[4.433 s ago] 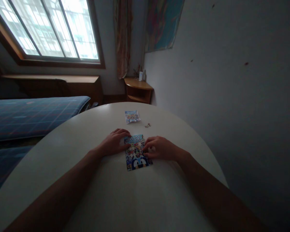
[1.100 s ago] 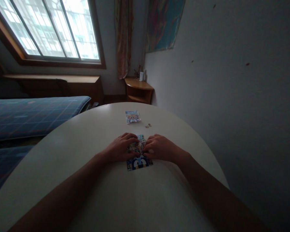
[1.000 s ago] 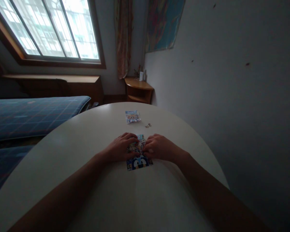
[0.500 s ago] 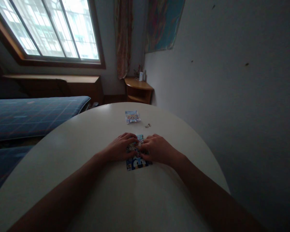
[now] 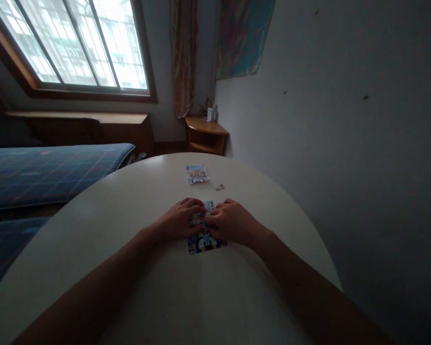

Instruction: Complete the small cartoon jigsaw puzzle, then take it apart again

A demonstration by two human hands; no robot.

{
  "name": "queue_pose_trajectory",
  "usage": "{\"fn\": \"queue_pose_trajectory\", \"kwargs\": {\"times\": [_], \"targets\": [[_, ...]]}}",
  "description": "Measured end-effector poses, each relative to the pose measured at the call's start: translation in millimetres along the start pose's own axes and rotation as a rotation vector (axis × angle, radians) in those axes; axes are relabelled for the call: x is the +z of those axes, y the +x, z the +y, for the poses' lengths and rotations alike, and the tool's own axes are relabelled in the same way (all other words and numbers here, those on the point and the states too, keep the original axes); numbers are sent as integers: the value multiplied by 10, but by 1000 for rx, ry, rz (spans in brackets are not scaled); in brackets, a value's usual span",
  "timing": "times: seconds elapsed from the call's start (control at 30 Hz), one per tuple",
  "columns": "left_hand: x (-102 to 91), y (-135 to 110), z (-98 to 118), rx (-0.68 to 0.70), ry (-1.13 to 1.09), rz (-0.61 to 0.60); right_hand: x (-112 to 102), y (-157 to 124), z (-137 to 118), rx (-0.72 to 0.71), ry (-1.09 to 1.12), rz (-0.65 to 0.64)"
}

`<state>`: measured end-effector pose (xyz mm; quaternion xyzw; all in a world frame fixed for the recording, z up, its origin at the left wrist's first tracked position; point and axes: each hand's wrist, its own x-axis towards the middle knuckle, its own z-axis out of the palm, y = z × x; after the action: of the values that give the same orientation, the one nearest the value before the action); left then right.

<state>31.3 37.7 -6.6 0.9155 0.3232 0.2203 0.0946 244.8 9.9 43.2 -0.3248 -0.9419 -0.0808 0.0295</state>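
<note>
A small colourful picture (image 5: 205, 243), which looks like a jigsaw puzzle with a blue cartoon dog face along its near edge, lies flat on the white table (image 5: 158, 282). Over its left side rests my left hand (image 5: 182, 219), fingers stretched out and thumb apart, holding the sheet down. My right hand (image 5: 230, 220) is at the right side, its fingers curled together with the tips on the puzzle's middle. Whatever those fingertips grip is hidden. Both hands cover much of the puzzle, whose middle shows a busy, broken pattern.
Beyond the puzzle lies a printed packet or picture sheet (image 5: 197, 174). A few tiny loose pieces (image 5: 220, 187) sit to its right. A blue plaid mattress (image 5: 57, 167) is at the left, a wooden corner stand (image 5: 206, 127) behind, and a wall (image 5: 345, 143) at the right.
My right hand has shifted very slightly to the left over the puzzle. My left hand, the packet and the loose pieces stay put.
</note>
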Motion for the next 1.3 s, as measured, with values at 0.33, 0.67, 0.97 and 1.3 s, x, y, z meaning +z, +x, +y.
{"fn": "queue_pose_trajectory", "kwargs": {"times": [0.33, 0.67, 0.97, 1.3], "targets": [[-5, 5, 19, -12, 2, -7, 9, -34, 32, 17, 106, 16], [-6, 0, 7, -5, 10, -11, 115, -73, 89, 132, 448, -10], [-36, 13, 32, -24, -14, -21, 44, 45, 66, 160, 507, -116], [-24, 11, 18, -21, -24, -8, -6, 53, 9, 190, 417, -134]]}}
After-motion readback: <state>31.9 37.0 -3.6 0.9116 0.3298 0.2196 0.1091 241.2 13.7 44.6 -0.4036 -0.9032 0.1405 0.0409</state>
